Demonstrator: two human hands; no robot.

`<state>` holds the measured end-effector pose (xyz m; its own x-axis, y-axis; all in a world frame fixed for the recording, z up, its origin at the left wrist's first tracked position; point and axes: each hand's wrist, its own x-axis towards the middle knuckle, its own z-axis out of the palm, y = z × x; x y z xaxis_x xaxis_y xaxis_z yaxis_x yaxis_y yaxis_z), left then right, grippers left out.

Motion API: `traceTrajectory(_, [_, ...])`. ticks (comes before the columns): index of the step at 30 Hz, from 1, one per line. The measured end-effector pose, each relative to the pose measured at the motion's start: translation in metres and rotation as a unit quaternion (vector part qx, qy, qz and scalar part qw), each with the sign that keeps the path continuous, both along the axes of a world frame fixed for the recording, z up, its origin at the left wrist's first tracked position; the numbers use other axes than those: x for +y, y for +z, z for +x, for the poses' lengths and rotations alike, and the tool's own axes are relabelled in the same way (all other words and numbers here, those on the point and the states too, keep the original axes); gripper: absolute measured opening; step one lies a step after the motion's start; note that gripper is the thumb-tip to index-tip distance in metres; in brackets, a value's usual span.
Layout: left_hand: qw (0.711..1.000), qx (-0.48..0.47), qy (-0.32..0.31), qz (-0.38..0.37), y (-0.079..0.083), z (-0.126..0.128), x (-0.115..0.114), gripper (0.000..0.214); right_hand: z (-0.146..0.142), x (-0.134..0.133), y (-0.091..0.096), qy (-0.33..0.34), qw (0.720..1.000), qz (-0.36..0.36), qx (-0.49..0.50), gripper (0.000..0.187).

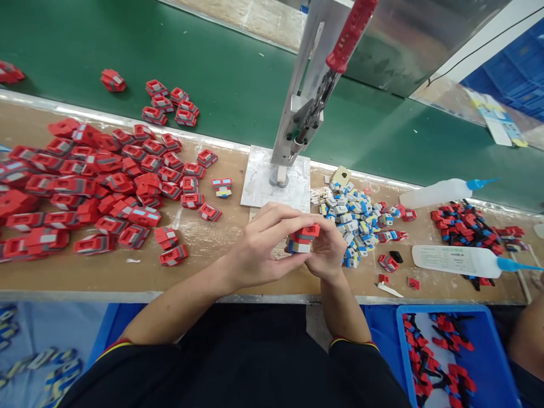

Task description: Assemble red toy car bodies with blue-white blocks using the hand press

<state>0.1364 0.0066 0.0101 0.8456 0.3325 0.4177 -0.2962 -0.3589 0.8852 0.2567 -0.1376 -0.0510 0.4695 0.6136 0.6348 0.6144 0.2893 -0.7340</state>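
Close in front of my body, my left hand [266, 241] and my right hand [326, 249] are both closed on one small red, white and blue plastic toy part [302, 239]. Its red piece is on top, with the white, yellow and blue piece below. Fingers cover much of it. Just beyond my hands stands a toggle press [297, 130] with a red handle [351, 34] on a metal base plate [257, 181]. To the left of the plate lies another small red and white part [222, 187].
Red plastic parts [106, 181] are heaped on the left of the bench. White, blue and yellow pieces [355, 215] pile up at right, near two squeeze bottles [454, 260]. A green conveyor belt [229, 56] runs behind. A blue tray [488, 362] sits lower right, near another person's arm [529, 328].
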Motion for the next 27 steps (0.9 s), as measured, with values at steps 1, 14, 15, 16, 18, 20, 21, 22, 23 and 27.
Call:
traceTrajectory(1, [1.000,-0.007,0.001,0.003,0.000,-0.001,0.000,0.027,0.000,0.000,0.000,-0.005,1.000,-0.006,-0.009,0.052])
traceTrajectory(14, [0.968,-0.187,-0.079,-0.147,-0.055,-0.004,0.010,0.051,-0.006,0.000,0.023,0.013,0.997,0.044,-0.058,0.063])
traceTrajectory(15, [0.966,-0.173,-0.093,-0.166,-0.059,-0.005,0.011,0.051,-0.007,0.001,0.024,0.010,0.997,0.044,-0.065,0.064])
traceTrajectory(16, [0.966,-0.161,-0.102,-0.174,-0.062,-0.006,0.012,0.052,-0.007,0.001,0.025,0.008,0.996,0.040,-0.075,0.065])
traceTrajectory(18, [0.968,-0.160,-0.110,-0.159,-0.065,-0.009,0.015,0.060,-0.008,0.002,0.027,0.011,0.995,0.027,-0.097,0.068])
traceTrajectory(20, [0.971,-0.181,-0.101,-0.120,-0.064,-0.011,0.019,0.068,-0.009,0.003,0.030,0.016,0.993,0.012,-0.112,0.067])
traceTrajectory(21, [0.972,-0.193,-0.090,-0.097,-0.062,-0.012,0.020,0.070,-0.010,0.003,0.031,0.020,0.993,0.005,-0.116,0.065])
traceTrajectory(22, [0.974,-0.201,-0.077,-0.074,-0.060,-0.013,0.021,0.070,-0.011,0.003,0.032,0.022,0.993,0.000,-0.117,0.061])
traceTrajectory(23, [0.975,-0.204,-0.065,-0.055,-0.059,-0.014,0.022,0.070,-0.012,0.002,0.034,0.024,0.993,-0.001,-0.116,0.058])
traceTrajectory(27, [0.978,-0.205,-0.034,-0.008,-0.054,-0.019,0.019,0.068,-0.017,-0.001,0.037,0.027,0.994,0.005,-0.104,0.054])
